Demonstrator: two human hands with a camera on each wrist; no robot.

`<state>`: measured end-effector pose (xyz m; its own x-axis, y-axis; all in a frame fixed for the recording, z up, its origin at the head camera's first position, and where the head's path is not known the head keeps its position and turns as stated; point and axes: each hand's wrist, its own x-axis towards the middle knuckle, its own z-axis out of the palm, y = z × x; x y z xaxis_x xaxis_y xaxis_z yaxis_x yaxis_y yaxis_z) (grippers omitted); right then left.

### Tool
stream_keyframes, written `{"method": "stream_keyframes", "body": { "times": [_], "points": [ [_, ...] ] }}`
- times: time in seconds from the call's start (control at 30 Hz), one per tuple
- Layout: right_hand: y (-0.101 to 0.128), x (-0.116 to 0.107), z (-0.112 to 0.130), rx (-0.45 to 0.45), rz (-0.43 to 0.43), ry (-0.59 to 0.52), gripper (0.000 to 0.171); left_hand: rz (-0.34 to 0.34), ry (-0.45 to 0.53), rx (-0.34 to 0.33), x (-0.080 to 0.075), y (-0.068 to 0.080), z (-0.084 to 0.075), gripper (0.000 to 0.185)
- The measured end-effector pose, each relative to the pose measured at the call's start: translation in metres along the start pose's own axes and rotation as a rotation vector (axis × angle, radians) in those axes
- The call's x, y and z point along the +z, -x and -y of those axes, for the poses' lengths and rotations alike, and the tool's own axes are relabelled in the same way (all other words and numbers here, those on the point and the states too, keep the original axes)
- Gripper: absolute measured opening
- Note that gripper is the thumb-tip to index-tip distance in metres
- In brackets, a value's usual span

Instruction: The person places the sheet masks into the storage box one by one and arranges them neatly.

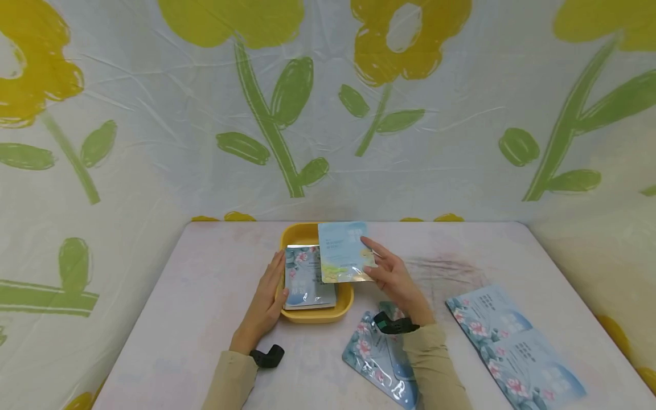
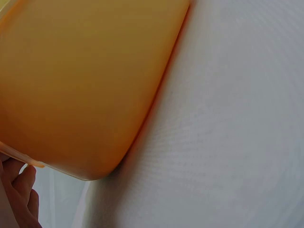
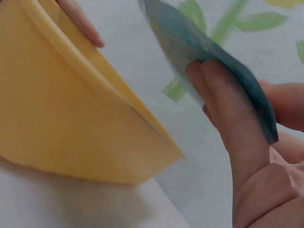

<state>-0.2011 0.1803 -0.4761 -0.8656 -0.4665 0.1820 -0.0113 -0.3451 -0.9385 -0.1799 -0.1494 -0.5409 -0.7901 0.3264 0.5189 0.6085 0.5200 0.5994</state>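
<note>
A light-blue sheet-mask packet [image 1: 342, 256] with a yellow-green lower edge is held by my right hand [image 1: 392, 276], thumb on one face and fingers on the other. It hangs over the right part of a yellow plastic basin [image 1: 315, 316], tilted in the right wrist view. Inside the basin lies a stack of floral blue packets [image 1: 307, 285]. My left hand [image 1: 266, 302] rests along the basin's left rim, its fingers fairly straight and its thumb near the stack's edge. The left wrist view shows the basin's outer wall [image 2: 90, 85] with fingers at its rim.
Floral blue packets [image 1: 369, 359] lie near the right forearm, partly hidden under it. Further right, two overlapping packets [image 1: 512, 341] lie on the pale table [image 1: 179, 341]. A flower-printed cloth [image 1: 441, 114] hangs behind the table.
</note>
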Motion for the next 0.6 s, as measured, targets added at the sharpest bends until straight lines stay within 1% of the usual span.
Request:
{"method": "stream_keyframes", "body": {
  "times": [0.1,0.2,0.33,0.43,0.5,0.6],
  "points": [
    [-0.003,0.009,-0.002,-0.002,0.016,0.059,0.069,0.006,0.004,-0.007,0.001,0.0,0.0,0.069],
    [-0.006,0.019,-0.004,0.031,0.015,0.134,0.069,0.007,0.008,-0.01,0.0,0.0,0.0,0.069],
    [-0.01,0.031,-0.005,0.077,0.006,0.264,0.067,-0.002,0.006,0.007,0.0,0.001,0.0,0.071],
    [-0.013,0.039,-0.006,0.113,-0.022,0.345,0.066,-0.006,0.011,0.025,0.001,0.0,-0.001,0.072],
    [-0.016,0.045,-0.006,0.138,-0.036,0.38,0.066,-0.011,0.007,0.032,0.001,-0.001,-0.001,0.072],
    [-0.021,0.052,-0.006,0.18,-0.056,0.423,0.066,-0.01,0.006,0.024,0.001,0.0,-0.001,0.072]
  ]
}}
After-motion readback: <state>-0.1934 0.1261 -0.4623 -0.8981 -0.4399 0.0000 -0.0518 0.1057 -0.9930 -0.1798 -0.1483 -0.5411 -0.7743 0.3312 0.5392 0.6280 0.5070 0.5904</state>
